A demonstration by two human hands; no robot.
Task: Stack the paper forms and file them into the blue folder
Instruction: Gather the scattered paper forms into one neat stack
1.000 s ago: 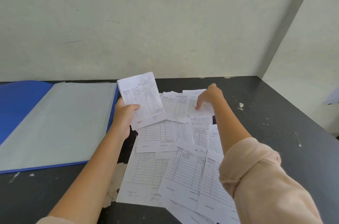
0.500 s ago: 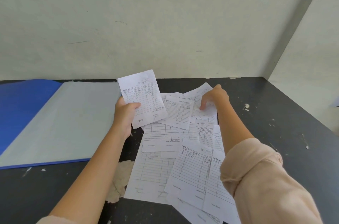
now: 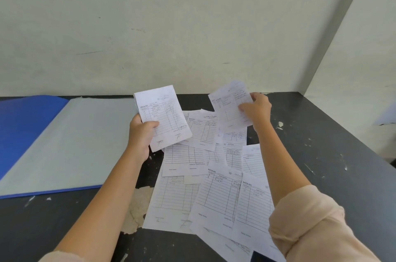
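My left hand [image 3: 140, 135] grips a small stack of white ruled paper forms [image 3: 166, 111] upright above the table. To its right, my right hand [image 3: 258, 110] pinches a single form [image 3: 229, 107] lifted off the pile and tilted. Several more loose forms [image 3: 216, 193] lie overlapping on the dark table below and between my arms. The blue folder [image 3: 25, 128] lies open at the left, with a pale clear inner sheet [image 3: 81, 137] facing up.
The dark table [image 3: 321, 154] has chipped paint and a torn patch [image 3: 137, 208] near my left forearm. A pale wall stands close behind, and a side wall closes the right.
My right hand took hold of a form at the pile's far end and raised it off the table. My left hand kept its stack roughly where it was.
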